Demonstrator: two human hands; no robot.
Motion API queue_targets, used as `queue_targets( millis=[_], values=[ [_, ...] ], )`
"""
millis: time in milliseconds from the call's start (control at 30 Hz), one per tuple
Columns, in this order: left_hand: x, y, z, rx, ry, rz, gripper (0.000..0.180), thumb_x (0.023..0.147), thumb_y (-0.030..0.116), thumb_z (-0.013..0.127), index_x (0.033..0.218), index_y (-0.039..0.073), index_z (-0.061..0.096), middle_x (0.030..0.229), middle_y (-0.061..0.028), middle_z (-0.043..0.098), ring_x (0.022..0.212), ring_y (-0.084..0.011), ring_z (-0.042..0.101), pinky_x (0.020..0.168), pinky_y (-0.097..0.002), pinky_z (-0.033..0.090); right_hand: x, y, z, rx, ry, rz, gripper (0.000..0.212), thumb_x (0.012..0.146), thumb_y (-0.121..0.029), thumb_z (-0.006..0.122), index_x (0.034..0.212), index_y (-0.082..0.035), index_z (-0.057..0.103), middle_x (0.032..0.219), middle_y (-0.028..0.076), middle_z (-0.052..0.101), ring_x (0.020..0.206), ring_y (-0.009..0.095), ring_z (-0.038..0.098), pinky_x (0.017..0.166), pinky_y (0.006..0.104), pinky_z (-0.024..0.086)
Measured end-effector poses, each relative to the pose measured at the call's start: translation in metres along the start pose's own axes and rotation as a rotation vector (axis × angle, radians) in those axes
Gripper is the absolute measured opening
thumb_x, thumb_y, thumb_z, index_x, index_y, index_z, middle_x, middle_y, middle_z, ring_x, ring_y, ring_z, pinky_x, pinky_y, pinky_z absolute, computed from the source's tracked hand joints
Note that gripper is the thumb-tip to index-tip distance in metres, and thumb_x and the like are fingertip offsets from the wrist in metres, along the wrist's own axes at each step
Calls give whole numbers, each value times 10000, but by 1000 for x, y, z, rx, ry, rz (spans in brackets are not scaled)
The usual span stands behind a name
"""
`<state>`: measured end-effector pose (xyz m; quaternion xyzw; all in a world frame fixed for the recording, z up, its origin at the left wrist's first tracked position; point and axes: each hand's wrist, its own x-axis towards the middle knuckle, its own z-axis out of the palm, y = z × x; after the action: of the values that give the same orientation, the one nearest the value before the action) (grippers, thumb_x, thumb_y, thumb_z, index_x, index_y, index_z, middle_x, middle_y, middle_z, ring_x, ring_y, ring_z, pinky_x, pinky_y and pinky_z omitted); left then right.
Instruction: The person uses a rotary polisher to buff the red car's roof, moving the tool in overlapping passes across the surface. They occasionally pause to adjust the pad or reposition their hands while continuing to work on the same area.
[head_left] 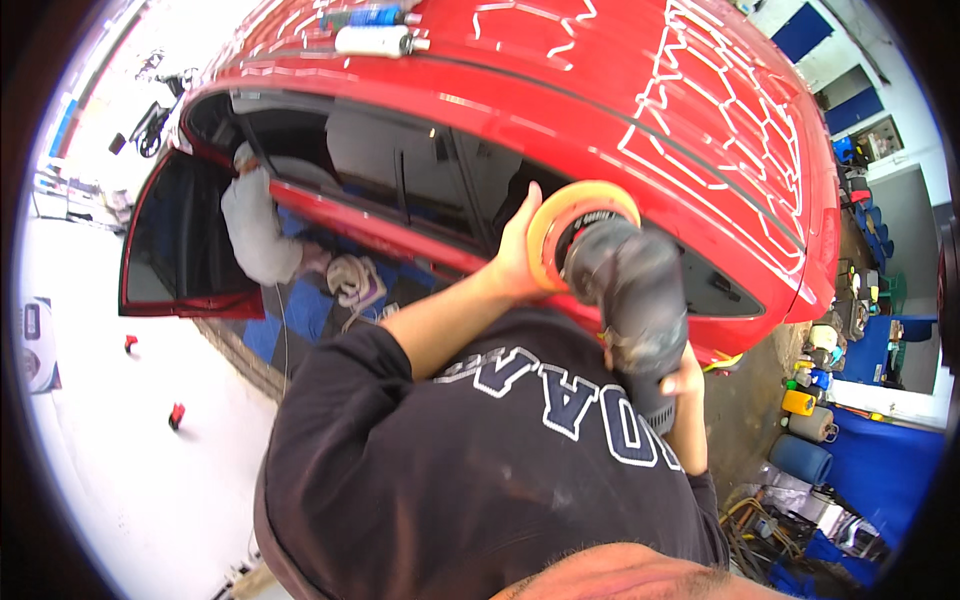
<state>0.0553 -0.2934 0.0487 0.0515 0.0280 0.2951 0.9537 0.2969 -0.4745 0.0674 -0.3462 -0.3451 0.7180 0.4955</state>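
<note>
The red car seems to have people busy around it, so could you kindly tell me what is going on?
A person stands beside the red car, with the right hand gripping a dark power tool and the left hand against the edge of its round orange disc. A blue bottle and a white bottle lie on top of the car. A co-worker bends by the open door.

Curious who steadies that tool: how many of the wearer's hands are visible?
2: the left hand at the orange pad, the right hand on the dark polisher, partly hidden.
</note>
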Motion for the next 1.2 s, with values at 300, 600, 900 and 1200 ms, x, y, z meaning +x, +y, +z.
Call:
queue_targets(
  millis=[300,600,900,1200],
  values=[
    [4,52,3,221,-188,-37,682,991,675,475,1114,15,600,1470,-321,551,1357,-436,549,1147,-552,443,24,-76,44,-829,-360,100,923,594,-300,940,1378,44,593,1198,178,747,1098,305,725,999,397,534],
    [-8,71,15,806,-5,-124,699,1069,526,551,1427,-74,549,1369,-199,648,1251,-250,640,1097,-410,508,20,-61,39,-726,-291,71,936,555,-304,909,1368,50,607,1215,197,734,1106,322,710,1013,398,523],
    [-19,78,17,1027,105,-147,468,1085,374,614,1267,-55,659,1070,-60,722,896,-118,671,796,-303,579,22,-67,39,-762,-303,129,917,565,-329,912,1339,62,614,1196,209,733,1087,326,713,1003,399,522],
    [-18,59,15,812,162,-171,437,1059,386,654,1220,-19,672,1124,-78,723,995,-135,682,900,-344,584,21,-58,32,-708,-295,174,939,553,-339,909,1342,74,612,1214,208,722,1111,323,699,1012,397,509]
  ],
)
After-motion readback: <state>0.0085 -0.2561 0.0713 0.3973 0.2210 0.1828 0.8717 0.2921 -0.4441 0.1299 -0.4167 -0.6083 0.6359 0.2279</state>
